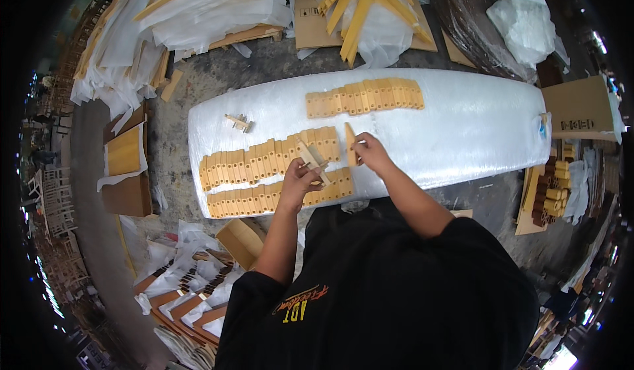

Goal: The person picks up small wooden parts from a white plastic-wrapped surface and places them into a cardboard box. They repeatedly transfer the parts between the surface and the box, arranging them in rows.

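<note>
My left hand (301,184) is closed on a pale wooden jig-like piece (308,153) with what look like small metal fittings, held over the rows of wood. My right hand (371,153) pinches a narrow yellowish wooden block (350,139), tilted upright just right of the rows. Below the hands, a middle row of wooden blocks (257,161) and a near row of wooden blocks (257,198) lie side by side, with round holes in their ends. Farther off sits another row of the same blocks (363,98). A second small wooden piece with metal fittings (239,123) rests at the left.
Everything lies on a long table wrapped in clear plastic (462,132). Behind it are wrapped boards (218,6) and yellow wooden parts (360,20). A cardboard box (241,241) stands near my left arm; stacked dark and yellow pieces (553,191) are at the right.
</note>
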The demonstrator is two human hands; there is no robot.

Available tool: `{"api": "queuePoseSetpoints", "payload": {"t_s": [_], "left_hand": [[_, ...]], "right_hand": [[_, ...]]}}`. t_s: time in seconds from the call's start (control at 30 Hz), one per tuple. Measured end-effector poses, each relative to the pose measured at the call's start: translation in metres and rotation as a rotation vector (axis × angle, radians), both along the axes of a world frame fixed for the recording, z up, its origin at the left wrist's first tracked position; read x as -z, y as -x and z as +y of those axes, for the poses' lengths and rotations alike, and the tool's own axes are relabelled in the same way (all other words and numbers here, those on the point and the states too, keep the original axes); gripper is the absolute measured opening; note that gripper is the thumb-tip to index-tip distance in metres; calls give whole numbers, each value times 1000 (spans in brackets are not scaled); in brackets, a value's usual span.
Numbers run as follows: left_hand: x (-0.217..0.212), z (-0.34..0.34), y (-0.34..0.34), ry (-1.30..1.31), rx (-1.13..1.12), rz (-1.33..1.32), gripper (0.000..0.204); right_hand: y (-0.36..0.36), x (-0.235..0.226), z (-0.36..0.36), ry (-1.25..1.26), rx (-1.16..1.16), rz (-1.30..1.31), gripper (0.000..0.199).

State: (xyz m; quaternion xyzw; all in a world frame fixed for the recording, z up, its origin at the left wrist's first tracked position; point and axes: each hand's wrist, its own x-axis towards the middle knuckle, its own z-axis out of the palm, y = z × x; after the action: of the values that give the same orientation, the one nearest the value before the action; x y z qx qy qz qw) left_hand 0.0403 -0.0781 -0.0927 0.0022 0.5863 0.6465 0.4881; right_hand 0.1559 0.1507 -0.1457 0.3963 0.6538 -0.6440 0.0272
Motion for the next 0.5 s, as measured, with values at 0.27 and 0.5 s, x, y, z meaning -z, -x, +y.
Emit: {"api": "queuePoseSetpoints", "payload": {"t_s": [0.27, 0.5], "left_hand": [[-35, 88, -43, -156, 54, 68, 40], [-60, 135, -80, -242, -67, 94, 40]], "right_hand": [[-40, -114, 19, -301, -62, 357, 38], [-74, -145, 37, -737, -154, 433, 43]]}}
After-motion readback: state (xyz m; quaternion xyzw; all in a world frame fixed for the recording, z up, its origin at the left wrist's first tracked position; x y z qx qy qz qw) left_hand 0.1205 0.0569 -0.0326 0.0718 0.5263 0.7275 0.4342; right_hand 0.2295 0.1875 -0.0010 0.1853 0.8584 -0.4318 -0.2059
